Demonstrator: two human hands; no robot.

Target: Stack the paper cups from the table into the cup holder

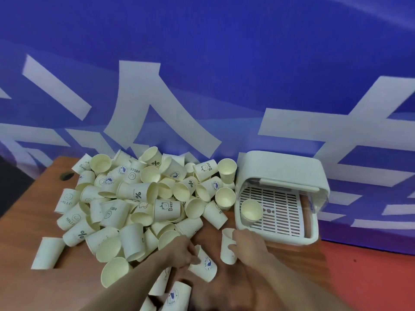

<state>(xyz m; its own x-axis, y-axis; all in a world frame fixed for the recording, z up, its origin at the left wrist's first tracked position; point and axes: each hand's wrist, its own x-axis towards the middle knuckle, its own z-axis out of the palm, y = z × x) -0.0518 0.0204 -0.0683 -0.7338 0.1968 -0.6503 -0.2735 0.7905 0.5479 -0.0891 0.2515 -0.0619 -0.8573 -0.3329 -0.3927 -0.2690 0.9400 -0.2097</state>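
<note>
A big heap of cream paper cups [134, 198] with printed logos covers the left and middle of the wooden table [27, 286]. The white cup holder [285, 173] stands at the right, its lid raised over a slotted tray [283, 212]. One cup [251, 211] sits upright on that tray's left side. My right hand [249, 245] grips an upright cup [227, 249] just in front of the holder. My left hand [182, 252] grasps a tilted cup with a blue logo [205, 265] at the heap's near edge.
A blue banner with large white characters [202, 75] rises right behind the table. The table surface turns red [363, 274] to the right of the holder. A dark hole [67, 176] shows in the tabletop at the far left. Loose cups [174, 295] lie under my left forearm.
</note>
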